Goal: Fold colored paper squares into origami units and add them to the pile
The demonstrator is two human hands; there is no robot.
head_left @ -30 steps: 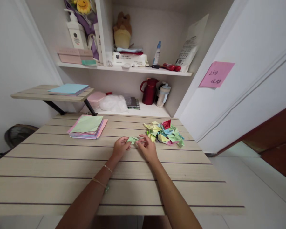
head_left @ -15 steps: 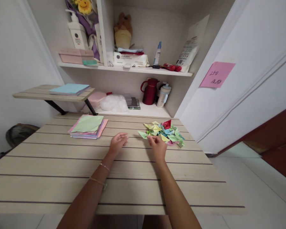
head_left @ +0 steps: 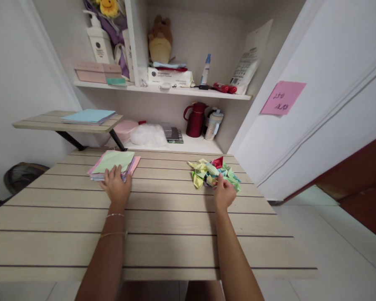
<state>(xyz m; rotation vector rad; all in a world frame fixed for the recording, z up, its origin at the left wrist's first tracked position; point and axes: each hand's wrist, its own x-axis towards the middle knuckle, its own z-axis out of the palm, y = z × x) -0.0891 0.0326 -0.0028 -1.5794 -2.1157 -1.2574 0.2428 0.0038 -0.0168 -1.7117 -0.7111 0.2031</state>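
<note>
My left hand [head_left: 115, 186] lies over the front edge of a stack of coloured paper sheets [head_left: 115, 160], fingers spread and touching the top pale green sheet. On the right, my right hand [head_left: 224, 193] is closed in a pinch at the front of a heap of folded paper boats [head_left: 201, 168]. Between its fingertips is a pale green paper boat [head_left: 212, 169], partly merging with the heap. The boats are yellow, green and blue, with one red boat [head_left: 217, 162] at the back. My right hand covers some boats at the heap's front.
A small raised shelf [head_left: 44, 121] bears blue paper [head_left: 89, 116] behind the stack. At the table's back stand a red jug [head_left: 196, 120], a bottle [head_left: 213, 125] and a white plastic bag [head_left: 148, 135]. A pink note [head_left: 283, 98] hangs on the right wall.
My left hand has moved left from mid-table onto the paper stack, its fingers spreading. My right hand has carried the pale green boat rightward from the heap's left side onto the heap.
</note>
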